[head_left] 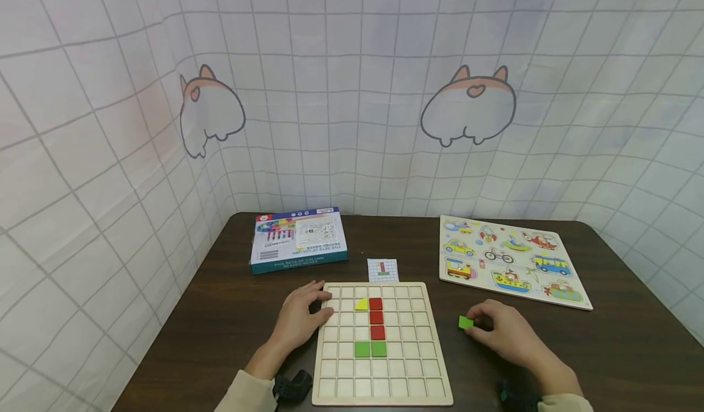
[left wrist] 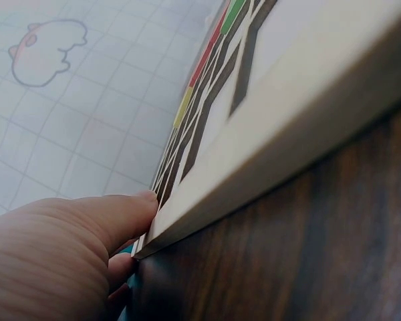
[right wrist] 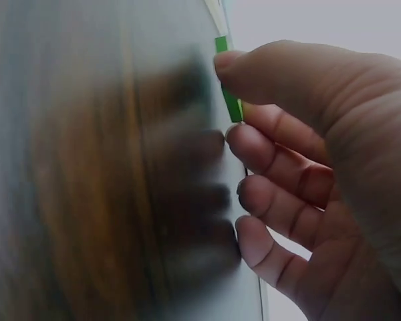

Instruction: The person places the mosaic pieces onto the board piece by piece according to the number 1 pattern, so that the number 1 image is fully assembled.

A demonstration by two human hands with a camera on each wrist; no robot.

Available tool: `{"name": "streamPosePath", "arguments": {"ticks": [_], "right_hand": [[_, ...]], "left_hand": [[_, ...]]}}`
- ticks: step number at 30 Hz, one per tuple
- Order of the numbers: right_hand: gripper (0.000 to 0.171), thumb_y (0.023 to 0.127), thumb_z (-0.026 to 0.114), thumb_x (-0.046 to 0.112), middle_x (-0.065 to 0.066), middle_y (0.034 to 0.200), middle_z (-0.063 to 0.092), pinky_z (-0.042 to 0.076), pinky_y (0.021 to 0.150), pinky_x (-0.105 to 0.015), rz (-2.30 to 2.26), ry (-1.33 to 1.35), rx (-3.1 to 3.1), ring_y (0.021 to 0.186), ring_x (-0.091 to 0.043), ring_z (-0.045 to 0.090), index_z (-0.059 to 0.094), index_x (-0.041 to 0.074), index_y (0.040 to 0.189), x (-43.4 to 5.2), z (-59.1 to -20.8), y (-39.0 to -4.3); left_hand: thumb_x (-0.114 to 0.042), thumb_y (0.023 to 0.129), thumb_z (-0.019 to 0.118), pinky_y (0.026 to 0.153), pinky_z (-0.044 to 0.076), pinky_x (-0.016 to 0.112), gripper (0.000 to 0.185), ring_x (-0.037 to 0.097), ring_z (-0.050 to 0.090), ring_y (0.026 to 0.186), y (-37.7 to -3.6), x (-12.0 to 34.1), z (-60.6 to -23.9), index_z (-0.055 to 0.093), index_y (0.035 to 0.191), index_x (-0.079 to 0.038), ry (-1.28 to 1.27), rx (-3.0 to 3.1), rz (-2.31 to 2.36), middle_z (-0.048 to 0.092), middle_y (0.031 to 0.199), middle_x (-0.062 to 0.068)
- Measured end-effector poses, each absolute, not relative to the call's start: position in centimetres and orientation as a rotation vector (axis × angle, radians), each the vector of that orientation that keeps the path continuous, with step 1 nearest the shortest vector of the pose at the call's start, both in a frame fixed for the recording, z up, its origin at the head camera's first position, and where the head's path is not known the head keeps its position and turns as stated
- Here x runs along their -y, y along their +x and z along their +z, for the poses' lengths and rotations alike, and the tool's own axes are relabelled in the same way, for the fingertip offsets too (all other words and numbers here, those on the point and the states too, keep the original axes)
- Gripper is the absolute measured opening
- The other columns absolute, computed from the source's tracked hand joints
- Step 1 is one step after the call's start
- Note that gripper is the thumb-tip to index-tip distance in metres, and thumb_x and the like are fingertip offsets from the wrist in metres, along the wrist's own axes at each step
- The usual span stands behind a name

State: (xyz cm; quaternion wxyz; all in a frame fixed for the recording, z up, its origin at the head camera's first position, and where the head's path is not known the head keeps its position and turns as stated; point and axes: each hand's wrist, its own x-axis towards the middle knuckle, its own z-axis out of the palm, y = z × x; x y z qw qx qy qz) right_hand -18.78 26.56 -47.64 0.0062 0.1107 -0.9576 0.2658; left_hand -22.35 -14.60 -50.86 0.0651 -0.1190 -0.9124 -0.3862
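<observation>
A pale wooden grid board (head_left: 412, 351) lies on the table, its small square cells partly filled. My left hand (head_left: 299, 315) grips its far left corner, the thumb (left wrist: 130, 212) on the rim and curled fingers beside the edge. In the board sit a yellow piece (head_left: 361, 304) with a slanted side, a column of red squares (head_left: 376, 318) and two green squares (head_left: 362, 349). To the right of the board, my right hand (head_left: 503, 329) pinches a green square tile (head_left: 465, 323) between thumb and forefinger, seen edge-on as a thin green tile (right wrist: 231, 101) in the right wrist view.
Behind the board lies a small printed card (head_left: 383, 270) with a coloured block figure. A boxed set (head_left: 299, 241) is at the back left. At the back right is a puzzle board with vehicle pictures (head_left: 511, 262). Grid-patterned curtains (head_left: 352, 155) surround the dark table (head_left: 220, 338).
</observation>
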Motion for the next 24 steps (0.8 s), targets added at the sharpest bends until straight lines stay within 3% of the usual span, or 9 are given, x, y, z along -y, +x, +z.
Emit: {"name": "streamPosePath", "arguments": {"ticks": [9, 24], "right_hand": [[0.016, 0.083, 0.078, 0.024, 0.008, 0.089, 0.062, 0.039, 0.059, -0.023, 0.949, 0.383, 2.952, 0.068, -0.006, 0.046, 0.071, 0.019, 0.095, -25.1, -47.5, -18.7], [0.018, 0.085, 0.077, 0.022, 0.012, 0.093, 0.062, 0.040, 0.053, -0.022, 1.028, 0.534, 2.860, 0.062, -0.004, 0.045, 0.072, 0.022, 0.102, -22.1, -47.3, -18.2]], "left_hand": [[-0.023, 0.087, 0.075, 0.111, 0.028, 0.061, 0.029, 0.030, 0.039, 0.139, -22.4, 14.6, -50.9, 0.073, 0.114, -0.013, -0.360, 2.744, -1.171, 0.053, 0.143, 0.006], [-0.025, 0.089, 0.073, 0.114, 0.023, 0.060, 0.030, 0.030, 0.040, 0.139, -22.5, 14.7, -51.0, 0.072, 0.116, -0.014, -0.395, 2.751, -1.151, 0.053, 0.143, 0.007]]}}
